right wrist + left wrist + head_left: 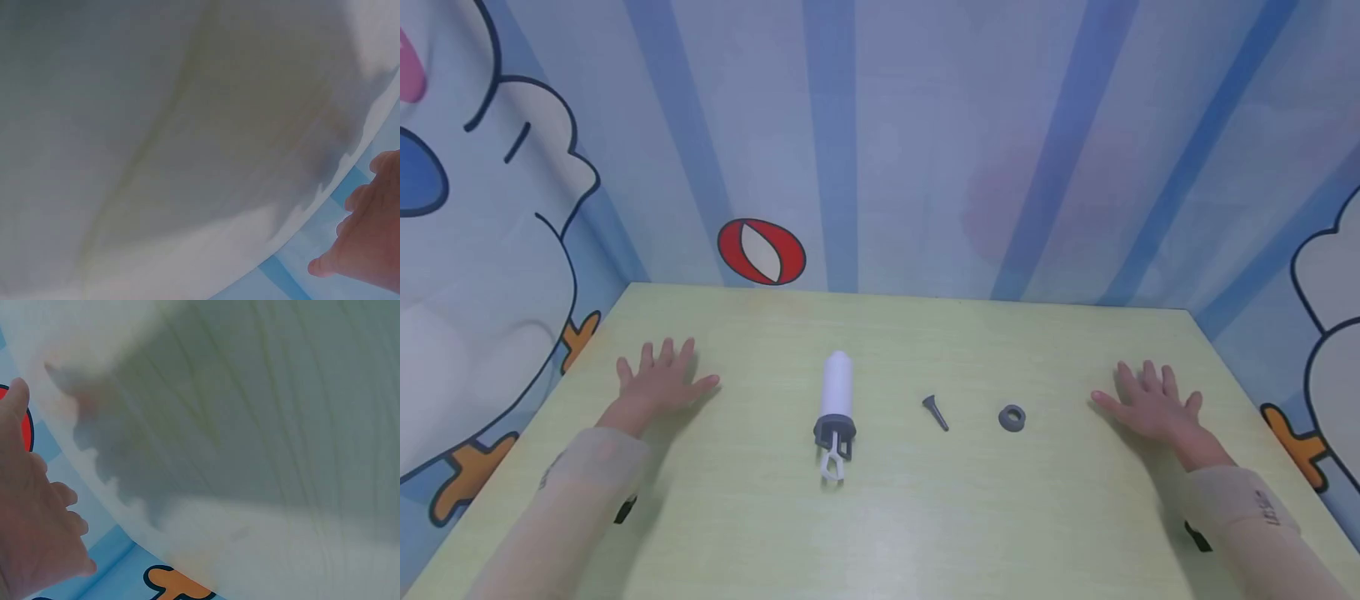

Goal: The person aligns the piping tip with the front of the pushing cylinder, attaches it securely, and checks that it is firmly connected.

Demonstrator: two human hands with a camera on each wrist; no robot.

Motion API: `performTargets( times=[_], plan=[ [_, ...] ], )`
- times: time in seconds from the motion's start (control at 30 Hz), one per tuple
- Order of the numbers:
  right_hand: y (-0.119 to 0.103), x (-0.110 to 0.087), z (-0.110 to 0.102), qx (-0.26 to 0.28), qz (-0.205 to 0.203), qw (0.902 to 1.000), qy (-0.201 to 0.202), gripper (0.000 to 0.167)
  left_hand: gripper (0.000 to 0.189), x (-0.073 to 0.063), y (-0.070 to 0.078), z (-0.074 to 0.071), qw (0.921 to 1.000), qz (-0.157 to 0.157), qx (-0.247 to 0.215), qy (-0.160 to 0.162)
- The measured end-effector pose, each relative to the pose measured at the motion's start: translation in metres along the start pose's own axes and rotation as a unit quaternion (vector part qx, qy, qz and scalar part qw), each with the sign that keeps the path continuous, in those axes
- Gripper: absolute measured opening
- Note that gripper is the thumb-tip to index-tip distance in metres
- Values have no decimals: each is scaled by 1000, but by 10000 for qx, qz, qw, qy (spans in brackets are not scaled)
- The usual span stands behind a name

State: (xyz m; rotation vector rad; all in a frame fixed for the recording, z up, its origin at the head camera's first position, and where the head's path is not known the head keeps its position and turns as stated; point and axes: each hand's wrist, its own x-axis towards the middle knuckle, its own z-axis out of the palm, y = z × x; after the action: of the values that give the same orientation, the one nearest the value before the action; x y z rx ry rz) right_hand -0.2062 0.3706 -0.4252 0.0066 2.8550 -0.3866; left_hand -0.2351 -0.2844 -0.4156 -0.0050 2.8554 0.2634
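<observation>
At the table (895,542), the left hand (653,392) and right hand (1153,414) are spread and empty, either side of the tube (837,404), which should suit a full grip. Right of the tube lies the ring (1008,425); nearer the tube, the pin (937,414), probably best pinched lightly.
</observation>
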Motion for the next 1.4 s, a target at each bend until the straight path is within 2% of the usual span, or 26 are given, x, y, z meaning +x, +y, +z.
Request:
performTargets(
  times=[0.27, 0.63, 1.0, 1.4],
  plan=[
    [0, 0, 2, -1, -14, 10000, -29, 93, 98, -4, 1, 0, 9999, 31, -153, -56],
    [-7, -2, -1, 12, -85, 10000, -30, 93, 97, -3, 3, 0, 9999, 2, -117, -43],
    [-21, 0, -8, -75, -157, 9998, 37, 92, 97, 1, 15, -5, 10000, 9, 30, 63],
    [-30, 4, -6, -190, -255, 9993, 190, 91, 93, 0, 37, -8, 9994, 343, 5, 76]
  ],
)
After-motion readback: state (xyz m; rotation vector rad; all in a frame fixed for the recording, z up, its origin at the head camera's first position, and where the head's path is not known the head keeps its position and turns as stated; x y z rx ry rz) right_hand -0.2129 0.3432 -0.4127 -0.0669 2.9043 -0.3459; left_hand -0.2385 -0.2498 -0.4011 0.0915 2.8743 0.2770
